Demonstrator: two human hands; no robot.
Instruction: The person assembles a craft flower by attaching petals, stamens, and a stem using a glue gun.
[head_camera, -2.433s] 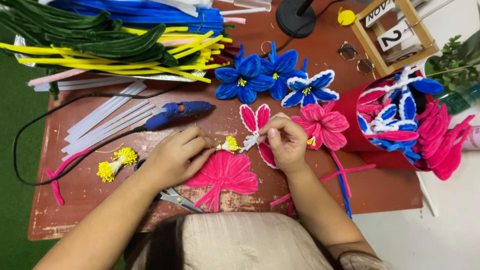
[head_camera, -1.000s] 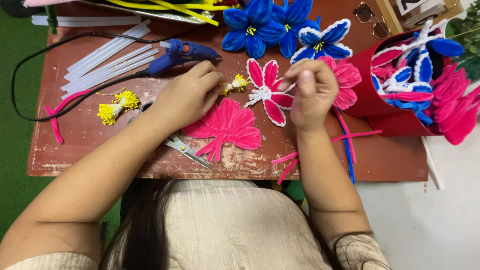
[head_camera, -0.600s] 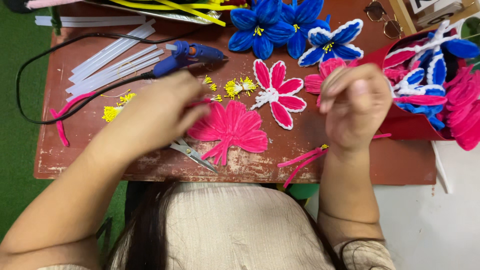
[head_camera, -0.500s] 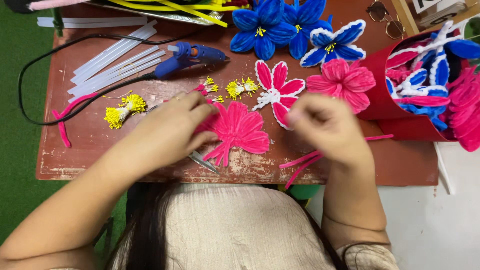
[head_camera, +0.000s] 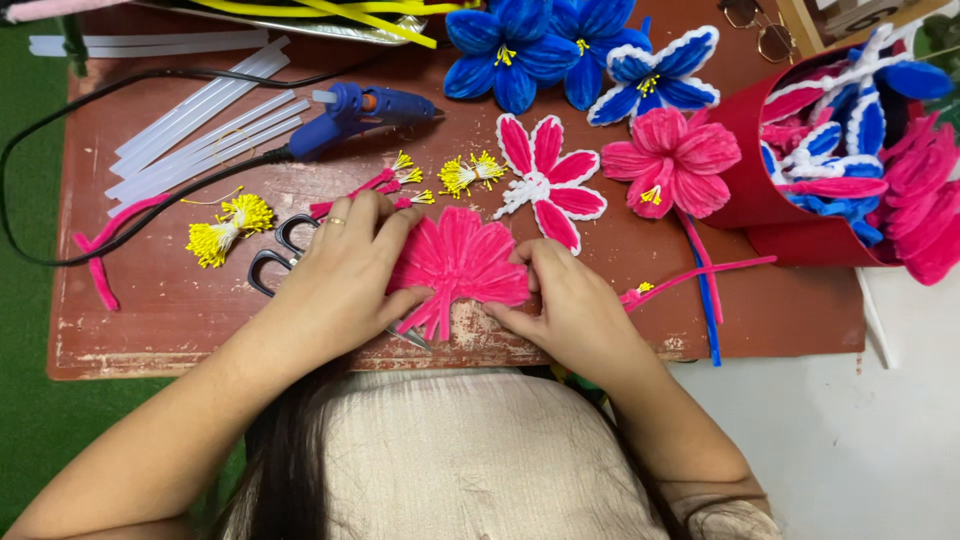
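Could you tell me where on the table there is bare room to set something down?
Bare: the front-left table between yellow stamens and edge, and front-right beyond the right hand. Crowded: around the pink fan, glue gun, flowers.

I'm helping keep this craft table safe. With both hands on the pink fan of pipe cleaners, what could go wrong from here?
The scissors lie partly under the left hand, so a careless shift might nick it. The glue gun sits close behind; if hot, it could burn a reaching hand. The pink fan lies at the table edge and might slip off.
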